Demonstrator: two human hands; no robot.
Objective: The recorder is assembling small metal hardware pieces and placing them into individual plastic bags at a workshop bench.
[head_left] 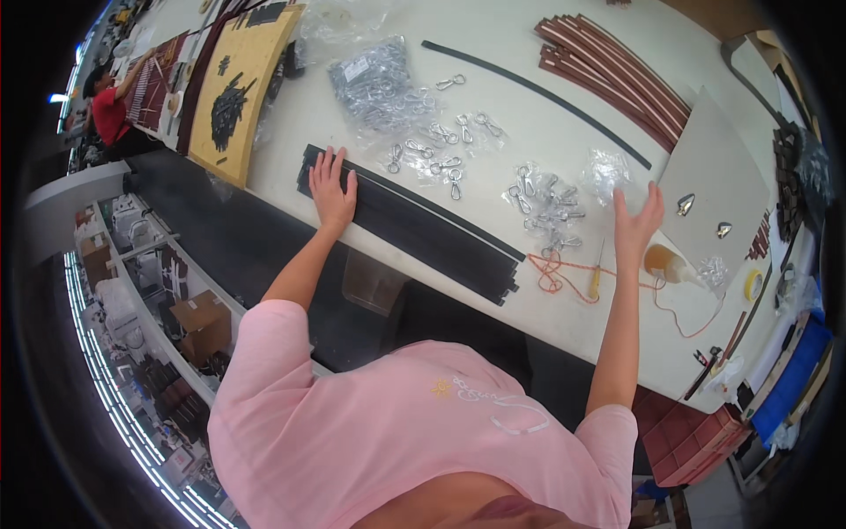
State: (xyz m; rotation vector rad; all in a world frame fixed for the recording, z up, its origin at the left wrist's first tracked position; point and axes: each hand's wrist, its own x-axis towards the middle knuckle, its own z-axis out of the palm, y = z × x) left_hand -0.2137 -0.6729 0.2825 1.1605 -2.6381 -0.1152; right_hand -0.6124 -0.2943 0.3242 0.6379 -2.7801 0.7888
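A flat bundle of long, straight black strips (414, 231) is laid slantwise along the near edge of a white worktable (502, 35). Its left end is covered by the left hand (333, 192), which is pressed palm down with the fingers slightly spread, closed around nothing. The right hand (639, 225) is raised at the right, thumb and fingers parted, with nothing seen in its grasp; whether the crumpled clear plastic bag (608, 172) just beyond is touched cannot be told. Between the hands, plastic-wrapped silver metal snap hooks (553, 210) are scattered, and nearer, a tangled orange cord (551, 275) is seen beside a yellow-handled awl (595, 284). Farther off, one curved black strip (538, 95) is set apart from fanned reddish-brown strips (617, 79) at the far right. At the far left, small black pieces (231, 115) are held on a yellow board (251, 62).
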